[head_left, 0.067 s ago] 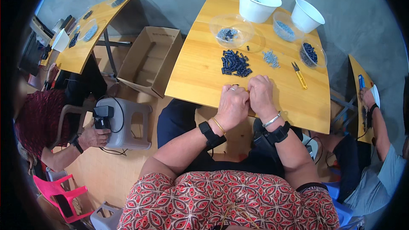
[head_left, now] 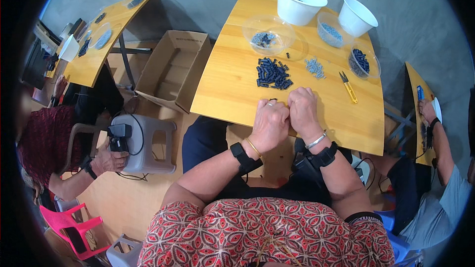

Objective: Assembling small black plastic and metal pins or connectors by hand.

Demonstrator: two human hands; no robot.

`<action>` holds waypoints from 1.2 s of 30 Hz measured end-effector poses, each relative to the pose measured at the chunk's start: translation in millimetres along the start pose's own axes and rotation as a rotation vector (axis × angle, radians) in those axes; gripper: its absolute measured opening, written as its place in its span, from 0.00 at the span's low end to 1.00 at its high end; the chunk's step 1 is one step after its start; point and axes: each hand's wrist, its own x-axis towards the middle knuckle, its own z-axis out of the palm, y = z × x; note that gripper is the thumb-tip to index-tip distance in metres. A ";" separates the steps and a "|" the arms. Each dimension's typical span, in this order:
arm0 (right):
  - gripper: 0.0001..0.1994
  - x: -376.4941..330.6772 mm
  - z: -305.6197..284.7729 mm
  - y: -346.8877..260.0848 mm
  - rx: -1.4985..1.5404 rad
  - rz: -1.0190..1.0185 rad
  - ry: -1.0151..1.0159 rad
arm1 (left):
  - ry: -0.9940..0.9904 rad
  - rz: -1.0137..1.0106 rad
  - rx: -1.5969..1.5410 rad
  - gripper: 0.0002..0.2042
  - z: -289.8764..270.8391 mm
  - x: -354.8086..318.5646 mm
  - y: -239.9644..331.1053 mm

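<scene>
My left hand (head_left: 271,122) and my right hand (head_left: 303,111) meet at the near edge of the wooden table (head_left: 225,86). Both have their fingers curled in a pinch. A dark bit shows at the left fingertips, but the fingers hide what it is. Just beyond them lies a pile of short dark-blue plastic tubular parts (head_left: 273,74). To its right is a small heap of grey-blue pieces (head_left: 314,67). Yellow-handled thread snips (head_left: 349,87) rest right of my right hand, blades pointing away. One dark part (head_left: 288,55) lies alone behind the pile.
At the back stand a clear bowl (head_left: 246,33) of mixed pieces, two white tubs (head_left: 301,12), a clear tub of light-blue pieces (head_left: 326,39) and one of dark parts (head_left: 360,62). A cardboard box (head_left: 173,69) sits left, near a grey stool (head_left: 153,141). People work at both sides.
</scene>
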 end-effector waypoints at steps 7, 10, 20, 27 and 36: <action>0.05 0.8 -4.5 -4.0 -0.048 -0.038 -0.013 | 0.020 -0.007 -0.011 0.05 -2.2 0.0 3.0; 0.04 -1.9 -3.9 -3.7 -0.080 -0.030 -0.024 | 0.012 -0.010 -0.004 0.05 -1.8 -1.9 3.8; 0.07 -34.7 -36.1 -34.2 0.488 0.168 0.061 | 0.045 -0.571 -0.883 0.06 -27.5 -3.2 5.6; 0.06 -41.2 -48.9 -52.1 0.303 -0.093 0.139 | 0.042 -0.659 -1.202 0.06 -37.5 -8.4 36.6; 0.04 -46.0 -66.7 -53.4 0.338 -0.066 0.120 | -0.045 -0.681 -1.156 0.05 -56.0 -14.5 48.0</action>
